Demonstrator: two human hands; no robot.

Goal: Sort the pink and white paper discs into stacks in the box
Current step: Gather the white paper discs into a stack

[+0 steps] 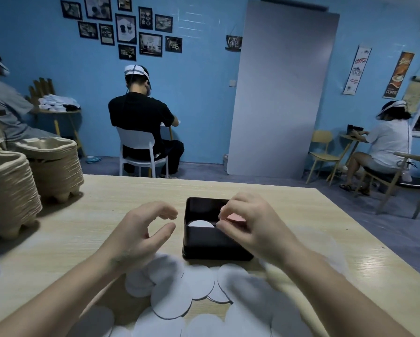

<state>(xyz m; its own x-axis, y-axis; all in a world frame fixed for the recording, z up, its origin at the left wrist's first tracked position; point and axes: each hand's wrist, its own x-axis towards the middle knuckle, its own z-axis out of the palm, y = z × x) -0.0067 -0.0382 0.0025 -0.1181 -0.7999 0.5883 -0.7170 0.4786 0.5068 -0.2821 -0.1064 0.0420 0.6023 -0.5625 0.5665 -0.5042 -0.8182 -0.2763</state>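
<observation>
A black box [204, 242] stands on the wooden table in front of me. A white disc [201, 224] lies inside it on the left. My right hand [247, 222] hovers over the box's right side and pinches a pink disc [235, 218] between thumb and fingers. My left hand [145, 229] hangs just left of the box, fingers loosely curled, holding nothing. Several white discs [172, 300] lie scattered on the table near its front edge, between my forearms.
Two tall stacks of brown pulp trays [50, 166] stand at the table's left. The table's far edge [204, 181] lies beyond the box. Three seated people work at other tables along the blue wall.
</observation>
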